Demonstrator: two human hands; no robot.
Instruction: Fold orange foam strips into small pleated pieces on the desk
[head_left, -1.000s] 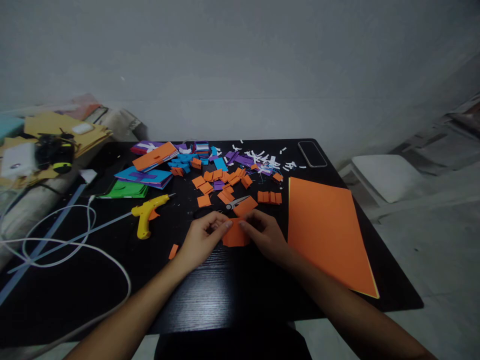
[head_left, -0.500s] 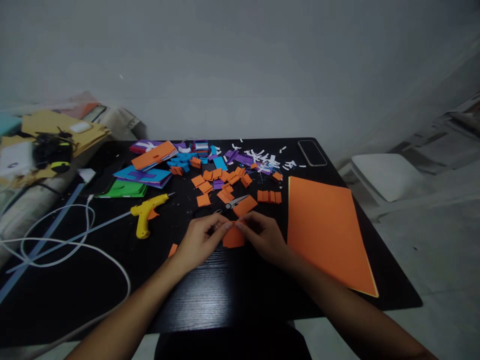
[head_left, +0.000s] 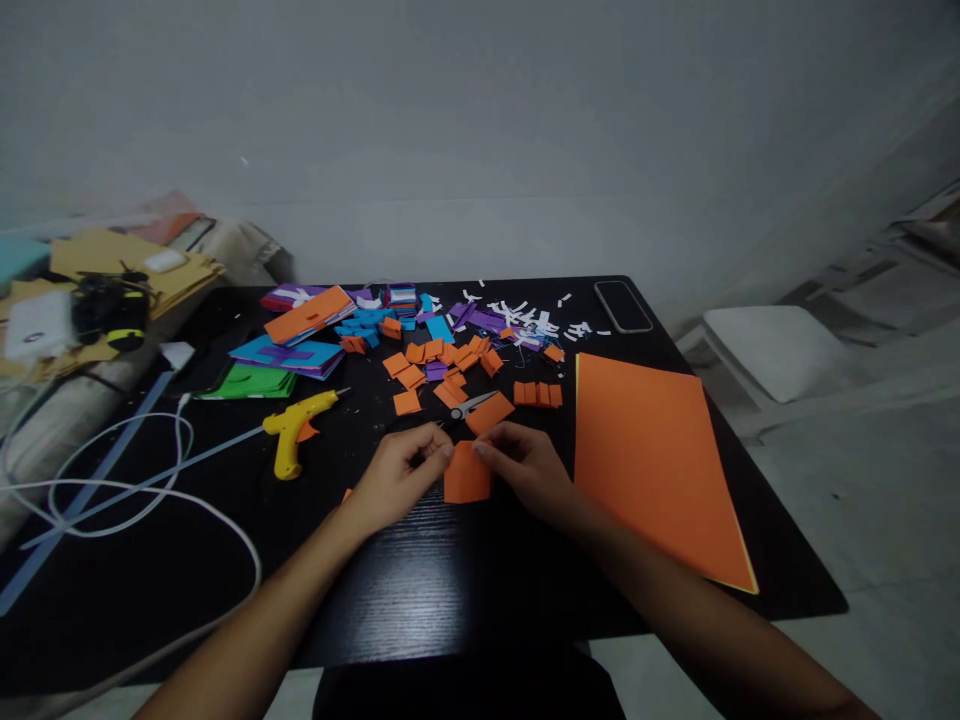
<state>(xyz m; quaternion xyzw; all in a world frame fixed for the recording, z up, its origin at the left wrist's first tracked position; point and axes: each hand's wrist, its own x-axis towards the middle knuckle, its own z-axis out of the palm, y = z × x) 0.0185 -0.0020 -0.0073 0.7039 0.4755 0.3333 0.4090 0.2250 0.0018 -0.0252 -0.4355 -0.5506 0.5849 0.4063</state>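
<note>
Grey wall (head_left: 465, 150) rises behind a black tabletop (head_left: 525, 590), where a small orange paper piece (head_left: 468, 478) is held up near the front edge, between the two hands. The right hand (head_left: 529, 470) has its grip pinching the paper's upper right corner; the left hand (head_left: 409, 475) has thumb and fingers close together at the upper left edge, though I cannot tell whether that grip pinches the paper or only touches it.

Uneven pulling could leave the paper creased askew or torn, and a loose left side could swing away. Just beyond the fingers, the scissors (head_left: 462, 411) lie against an orange folded piece (head_left: 489, 413), so a forward reach might knock them.

Small folded orange pieces (head_left: 411, 377) crowd the space ahead, with white paper scraps (head_left: 536, 322) behind. To the right, the right forearm overlaps a stack of orange sheets (head_left: 652, 460); leftward sit a yellow glue gun (head_left: 294, 430) and a looping white cable (head_left: 241, 535).
</note>
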